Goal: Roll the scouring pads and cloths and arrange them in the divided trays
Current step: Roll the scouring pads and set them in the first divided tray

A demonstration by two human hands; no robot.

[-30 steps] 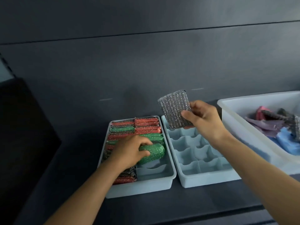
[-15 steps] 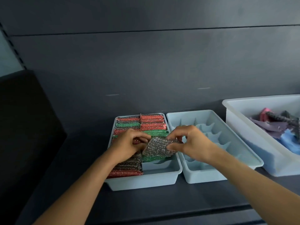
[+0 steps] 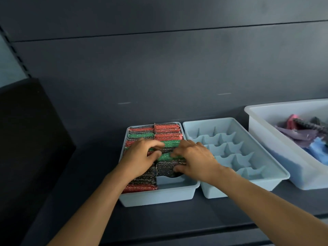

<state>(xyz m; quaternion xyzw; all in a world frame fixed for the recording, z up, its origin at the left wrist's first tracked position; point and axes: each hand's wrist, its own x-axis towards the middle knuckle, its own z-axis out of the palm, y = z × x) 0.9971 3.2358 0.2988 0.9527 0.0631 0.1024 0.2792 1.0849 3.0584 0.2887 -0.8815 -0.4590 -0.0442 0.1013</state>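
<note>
Head view, change: the silver pad [image 3: 166,168], held flat in the air a second ago, is now rolled and pushed into the left tray [image 3: 159,197], right column, just in front of a green roll [image 3: 166,157].
Right hand [image 3: 193,157]: grip closed on the silver pad, thumb at its near side.
Left hand [image 3: 140,157]: fingers curled on the rolled pads [image 3: 166,133]; whether its grip holds anything I cannot tell.
Meaning: one front slot is left here; the right tray [image 3: 276,168] is empty, and cloths [image 3: 298,134] wait in the bin [image 3: 276,157].

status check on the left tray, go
Right hand grips rolled silver mesh scouring pad in pale blue divided tray. Left hand on neighbouring rolls. Near slot empty, nothing blocking.
</note>
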